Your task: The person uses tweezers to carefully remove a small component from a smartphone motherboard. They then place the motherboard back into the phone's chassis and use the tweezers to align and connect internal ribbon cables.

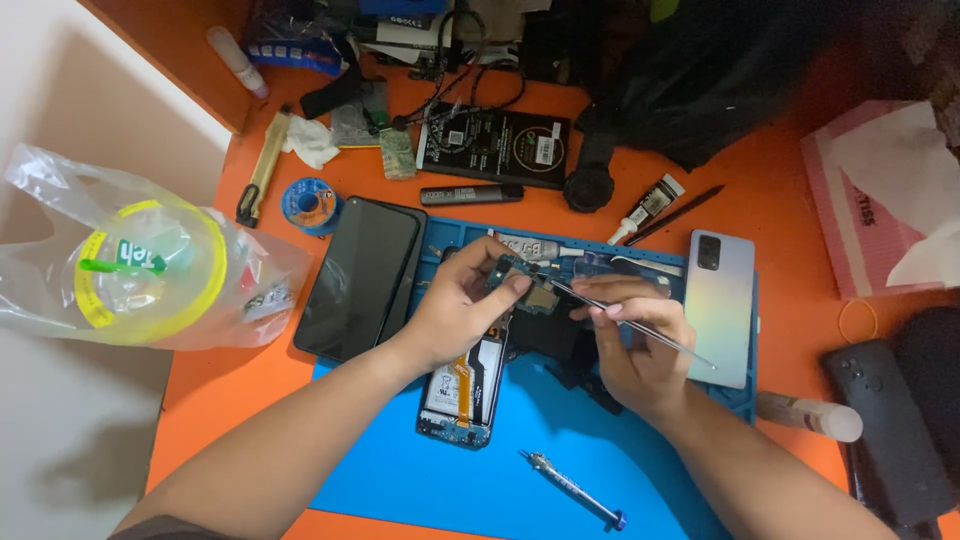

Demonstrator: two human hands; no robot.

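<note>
An orange desk (780, 215) fills the view under dim indoor light. A pale floor (70, 440) runs past its left edge. An orange side panel (170, 50) rises at its far left corner.

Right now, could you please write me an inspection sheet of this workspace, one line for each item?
Surface: blue work mat on an orange table.
Job's things: opened phone with its inside exposed, lying on the mat; small circuit board held above it; thin metal tweezers touching the board.
Clutter: dark phone screen, silver back cover, screwdriver, solder spool, glue tube, plastic bag, tissue box.
Hands: left hand grips the board; right hand holds the tweezers.
Cables: black wires tangled at the table's far edge.
Surroundings: pale floor on the left.
</note>
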